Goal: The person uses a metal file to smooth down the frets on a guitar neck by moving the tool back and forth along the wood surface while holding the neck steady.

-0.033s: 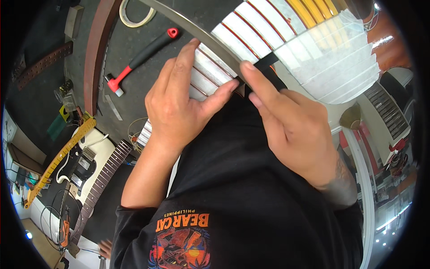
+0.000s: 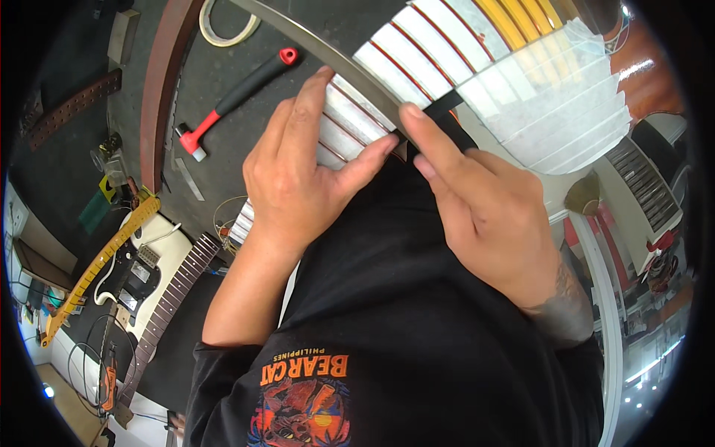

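A guitar neck (image 2: 402,65) lies across in front of me, its fingerboard covered with white masking tape and its copper-coloured frets bare between the strips. A long flat metal bar (image 2: 350,65) runs over it, reaching off the top edge. My left hand (image 2: 294,160) is closed around the taped neck, index finger at the far side and thumb at the near side, close against the bar. On the bar's near end presses the index finger of my right hand (image 2: 488,208), with the thumb below it; its other fingers are curled. The bar's underside is hidden.
A red-and-black hammer (image 2: 238,100) and a tape roll (image 2: 229,37) lie on the dark bench, left of a curved brown beam (image 2: 160,97). A white guitar body (image 2: 167,249) and loose necks (image 2: 167,316) are at lower left. A brush (image 2: 582,195) is at right.
Both of my hands and the bar stay almost in place. At the lower left, another hand beside my sleeve has drawn mostly out of sight.
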A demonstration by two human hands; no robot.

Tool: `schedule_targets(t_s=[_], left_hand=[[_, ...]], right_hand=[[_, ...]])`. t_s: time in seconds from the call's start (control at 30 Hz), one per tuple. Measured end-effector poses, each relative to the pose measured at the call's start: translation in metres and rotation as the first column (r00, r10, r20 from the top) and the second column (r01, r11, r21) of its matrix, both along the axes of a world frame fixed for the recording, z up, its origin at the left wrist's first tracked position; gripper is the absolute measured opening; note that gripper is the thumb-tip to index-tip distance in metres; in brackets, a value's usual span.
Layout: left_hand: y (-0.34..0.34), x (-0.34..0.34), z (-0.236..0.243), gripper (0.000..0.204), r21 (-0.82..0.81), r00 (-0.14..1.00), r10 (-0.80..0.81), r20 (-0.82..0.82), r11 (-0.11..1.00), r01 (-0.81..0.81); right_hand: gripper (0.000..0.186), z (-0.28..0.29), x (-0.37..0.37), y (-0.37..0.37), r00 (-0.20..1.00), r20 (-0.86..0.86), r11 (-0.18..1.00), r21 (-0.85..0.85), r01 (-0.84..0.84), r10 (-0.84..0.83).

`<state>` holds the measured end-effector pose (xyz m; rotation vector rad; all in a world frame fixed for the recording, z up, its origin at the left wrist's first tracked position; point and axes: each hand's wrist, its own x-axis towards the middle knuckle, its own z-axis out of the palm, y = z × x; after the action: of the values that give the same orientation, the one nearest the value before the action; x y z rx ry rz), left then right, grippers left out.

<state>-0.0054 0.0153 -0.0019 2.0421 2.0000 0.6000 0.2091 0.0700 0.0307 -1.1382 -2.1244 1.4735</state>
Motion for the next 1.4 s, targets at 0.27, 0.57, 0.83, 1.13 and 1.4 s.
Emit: schedule_targets(t_s=[0.27, 0.57, 0.83, 1.13, 1.4], left_hand=[[-0.004, 0.001, 0.009, 0.082, -0.140, 0.999, 0.009, 0.049, 0.990, -0.002], [-0.003, 0.000, 0.010, 0.083, -0.183, 0.999, -0.003, 0.041, 0.983, 0.010], [-0.004, 0.000, 0.007, 0.082, -0.135, 0.998, -0.001, 0.068, 0.991, 0.010], [-0.003, 0.006, 0.010, 0.075, -0.158, 0.996, 0.051, 0.068, 0.987, -0.040], [-0.005, 0.010, 0.008, 0.067, -0.069, 0.994, 0.101, 0.050, 0.993, -0.097]], right_hand=[[0.061, 0.011, 0.117, -0.072, 0.988, 0.137, 0.995, 0.049, -0.084, 0.077], [0.060, 0.006, 0.007, -0.001, 0.994, 0.082, 0.996, -0.059, -0.069, 0.073], [0.058, -0.005, 0.120, -0.077, 0.988, 0.121, 0.990, 0.089, -0.111, 0.100], [0.059, 0.008, 0.019, -0.025, 0.973, 0.218, 0.981, 0.158, -0.116, 0.079], [0.049, -0.010, 0.045, -0.032, 0.991, 0.011, 0.967, 0.221, 0.130, -0.136]])
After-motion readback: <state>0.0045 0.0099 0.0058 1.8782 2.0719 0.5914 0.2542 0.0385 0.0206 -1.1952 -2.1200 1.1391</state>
